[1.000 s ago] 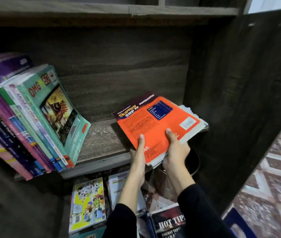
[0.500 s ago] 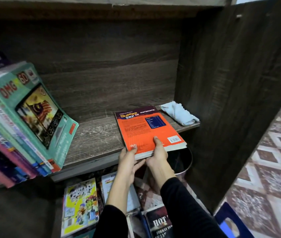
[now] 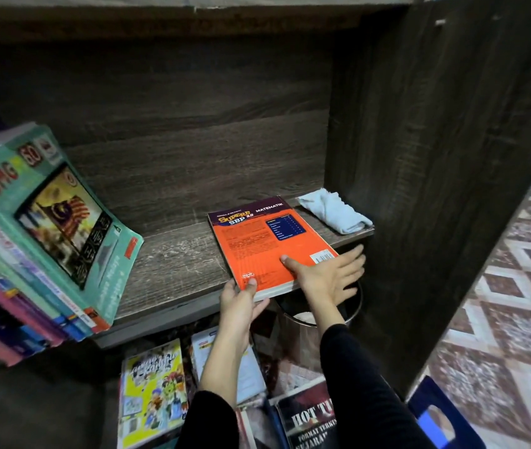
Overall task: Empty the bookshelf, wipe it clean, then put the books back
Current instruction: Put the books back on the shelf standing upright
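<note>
Hands, two: right hand now released, fingers splayed, where it gripped before, thumb on the one orange Matematik workbook; left hand pinches its near corner. Workbook lies flat on shelf; one folded cloth just beside.

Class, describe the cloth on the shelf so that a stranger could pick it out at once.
Find the dark wooden shelf and follow its board right to the side panel. There, just right of the flat orange book, lies the cloth. It alone is soft, crumpled and pale blue, not a printed book.
</note>
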`<state>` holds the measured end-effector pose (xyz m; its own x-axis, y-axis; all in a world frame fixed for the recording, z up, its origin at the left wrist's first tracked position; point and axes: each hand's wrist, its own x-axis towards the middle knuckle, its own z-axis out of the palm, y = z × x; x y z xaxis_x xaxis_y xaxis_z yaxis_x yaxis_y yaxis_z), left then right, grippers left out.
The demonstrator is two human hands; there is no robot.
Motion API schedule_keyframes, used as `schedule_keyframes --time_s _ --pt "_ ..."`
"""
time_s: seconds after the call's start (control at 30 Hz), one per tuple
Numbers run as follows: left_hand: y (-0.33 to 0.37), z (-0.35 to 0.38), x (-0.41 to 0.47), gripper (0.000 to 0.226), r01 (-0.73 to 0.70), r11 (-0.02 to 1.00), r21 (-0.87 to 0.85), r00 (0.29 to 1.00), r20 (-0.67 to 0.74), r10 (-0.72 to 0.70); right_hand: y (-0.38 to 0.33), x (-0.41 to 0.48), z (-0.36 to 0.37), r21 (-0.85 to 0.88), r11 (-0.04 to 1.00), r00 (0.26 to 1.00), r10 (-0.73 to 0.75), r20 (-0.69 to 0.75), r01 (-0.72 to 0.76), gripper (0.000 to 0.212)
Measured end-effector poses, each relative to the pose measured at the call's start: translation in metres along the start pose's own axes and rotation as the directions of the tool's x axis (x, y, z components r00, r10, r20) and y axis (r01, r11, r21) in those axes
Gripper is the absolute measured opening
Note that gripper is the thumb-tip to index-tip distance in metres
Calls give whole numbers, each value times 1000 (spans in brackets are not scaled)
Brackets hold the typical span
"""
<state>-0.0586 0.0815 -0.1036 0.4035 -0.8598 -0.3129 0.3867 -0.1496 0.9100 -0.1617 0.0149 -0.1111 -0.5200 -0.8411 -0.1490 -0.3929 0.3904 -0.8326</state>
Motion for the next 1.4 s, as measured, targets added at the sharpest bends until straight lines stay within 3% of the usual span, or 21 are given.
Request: schedule_keyframes --time_s 0.17,0.27,0.33,0.5,0.6,0.63,0.7,0.77,0.83,0.93,1.07,1.13,1.2,1.3,1.4 --pt "-2 -2 4 20 -10 999 49 1000 4 10 -6 8 -10 -279 947 983 -127 131 159 121" --pt "-2 -3 4 23 -16 996 90 1000 7 15 -17 7 -12 -409 896 984 -144 104 175 118" --pt "-2 -3 4 21 -26 991 132 1000 12 25 -25 8 -16 -452 868 978 -200 61 206 105" --pt "3 -12 6 20 -34 973 229 999 -13 38 -38 18 -36 -217 945 966 -215 144 243 58" --pt "12 -27 9 20 -58 949 310 993 -80 86 -42 24 -42 112 989 936 -128 327 96 37" --pt "16 -34 11 22 -52 951 303 990 -107 88 -43 23 -43 235 972 897 -87 434 -19 30" --pt "25 -49 11 25 -41 966 257 991 -115 72 -40 19 -41 242 952 764 -15 646 -185 26" --pt "34 -61 7 24 -47 965 259 990 -114 79 -34 12 -31 161 965 646 10 764 -205 27" --pt "38 -72 0 23 -84 944 320 988 -93 120 -31 4 -17 227 950 620 -47 784 -216 22" --pt "42 -81 -11 25 -143 928 345 979 -91 185 -38 -11 -4 421 870 645 -169 745 -258 29" --pt "53 -103 -15 32 -217 917 335 941 -179 288 -59 -40 -6 647 758 673 -436 597 -83 32" --pt "57 -116 -20 39 -297 817 494 864 -225 450 -67 -58 -4 739 669 667 -584 462 74 34" --pt "65 -124 -35 42 -354 682 641 742 -252 622 -72 -76 3 773 564 624 -724 293 291 39" --pt "93 -121 -53 43 -478 528 702 573 -206 793 -76 -107 21 696 428 537 -841 72 577 50" --pt "134 -110 -62 65 -604 408 685 488 -87 869 -70 -144 43 585 281 405 -910 -90 761 48"
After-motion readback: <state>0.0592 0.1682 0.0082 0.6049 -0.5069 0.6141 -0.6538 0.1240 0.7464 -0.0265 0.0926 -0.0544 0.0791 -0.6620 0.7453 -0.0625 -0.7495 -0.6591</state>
